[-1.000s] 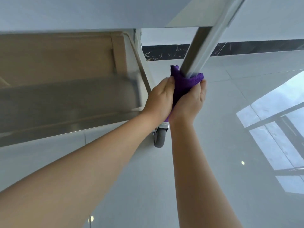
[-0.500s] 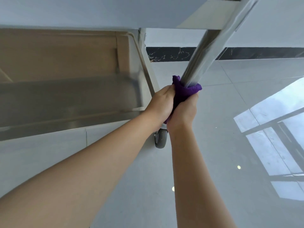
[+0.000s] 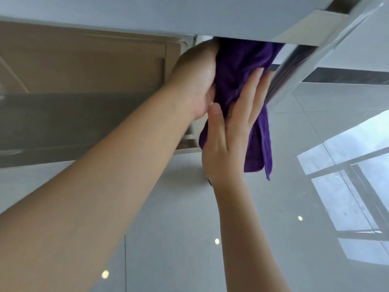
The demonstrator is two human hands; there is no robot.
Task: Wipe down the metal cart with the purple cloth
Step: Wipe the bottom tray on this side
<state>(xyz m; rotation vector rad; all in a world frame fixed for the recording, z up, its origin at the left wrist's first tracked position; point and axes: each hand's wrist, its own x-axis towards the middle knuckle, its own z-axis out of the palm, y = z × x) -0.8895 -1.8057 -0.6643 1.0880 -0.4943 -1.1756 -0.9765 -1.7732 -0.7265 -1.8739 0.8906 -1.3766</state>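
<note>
left hand (image 3: 195, 81) gripped the purple cloth (image 3: 242, 81) up against the cart leg (image 3: 299, 72), right hand (image 3: 229, 135) flat beside it, so probably mid-wipe with plenty left.

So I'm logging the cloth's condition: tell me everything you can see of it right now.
The cloth is deep purple, soft and fuzzy-looking, bunched and creased rather than spread flat. Its top is pushed up under the cart's upper shelf, beside the metal leg. The left hand grips it from the left; the right hand lies against its front with straight fingers. A loose end hangs below the right hand, free of the floor. Whether it is wet or dirty cannot be told.
</note>
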